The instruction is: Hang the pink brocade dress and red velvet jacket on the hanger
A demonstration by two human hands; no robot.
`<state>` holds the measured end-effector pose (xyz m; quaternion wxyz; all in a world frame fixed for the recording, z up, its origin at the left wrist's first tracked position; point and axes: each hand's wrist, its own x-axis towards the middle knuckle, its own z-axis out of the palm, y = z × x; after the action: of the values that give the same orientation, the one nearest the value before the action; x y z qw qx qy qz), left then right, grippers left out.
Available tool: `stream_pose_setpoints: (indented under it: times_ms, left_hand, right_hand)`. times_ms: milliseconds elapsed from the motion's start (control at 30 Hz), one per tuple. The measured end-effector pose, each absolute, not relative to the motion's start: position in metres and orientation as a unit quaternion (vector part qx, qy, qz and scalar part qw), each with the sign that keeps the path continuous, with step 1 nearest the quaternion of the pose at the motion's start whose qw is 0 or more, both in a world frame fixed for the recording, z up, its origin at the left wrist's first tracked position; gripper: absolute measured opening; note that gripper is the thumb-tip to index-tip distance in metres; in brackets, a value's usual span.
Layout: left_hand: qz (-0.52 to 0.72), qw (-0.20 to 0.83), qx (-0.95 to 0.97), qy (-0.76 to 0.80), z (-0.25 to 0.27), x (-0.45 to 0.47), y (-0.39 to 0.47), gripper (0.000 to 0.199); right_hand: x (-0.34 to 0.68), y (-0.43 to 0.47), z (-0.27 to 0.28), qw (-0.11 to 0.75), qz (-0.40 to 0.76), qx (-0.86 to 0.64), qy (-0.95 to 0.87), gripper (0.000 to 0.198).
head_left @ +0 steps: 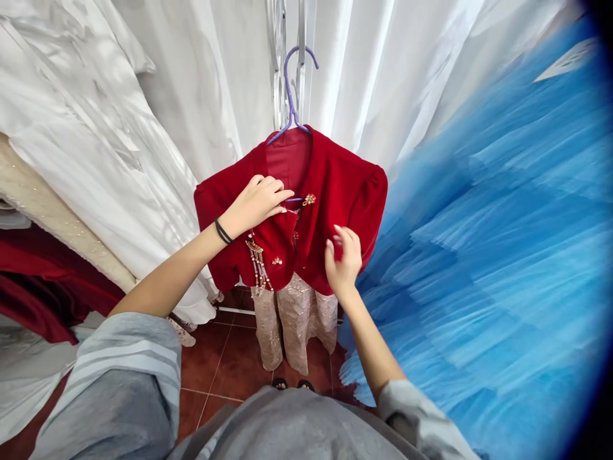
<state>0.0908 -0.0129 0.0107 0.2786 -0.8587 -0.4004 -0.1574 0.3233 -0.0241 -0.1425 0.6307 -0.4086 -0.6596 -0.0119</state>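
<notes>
A short red velvet jacket (345, 191) hangs on a purple hanger (290, 83) in front of me. My left hand (261, 199) is closed on one front edge of it, just below the neck opening. Beside those fingertips is a jewelled button (309, 199), and a beaded tassel ornament (257, 255) dangles under my left wrist. Over the other front panel, my right hand (345, 259) has its thumb and fingers apart and holds nothing. Whether it touches the velvet I cannot tell. Pale pink shiny fabric (294, 319) hangs below the jacket's hem.
White garments (119, 147) hang on the left, with dark red cloth (43, 275) lower down. A blue tulle dress (488, 243) fills the right side. Behind the hanger stands a metal rack post (301, 38). Reddish floor tiles (215, 364) lie below.
</notes>
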Motion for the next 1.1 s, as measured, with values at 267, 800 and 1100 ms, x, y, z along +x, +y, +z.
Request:
stream_pose_setpoints:
  times_ms: [267,800,1100]
  left_hand:
    - [-0.112,0.301,-0.865,-0.386,0.003,0.087,-0.014,0.032]
    - [-0.541,-0.038,-0.740,-0.397,0.037,0.133,-0.022,0.049]
    - [-0.575,-0.069,-0.707,-0.406,0.014,0.131,-0.005,0.028]
  right_hand:
    - [0.277,0.023,-0.061,0.489,-0.071,-0.473,-0.729,0.039]
    - [0.291,0.004,-0.032,0.624,0.140,-0.278,-0.716,0.014]
    - [0.289,0.022,-0.044,0.667,0.347,-0.203,-0.627,0.029]
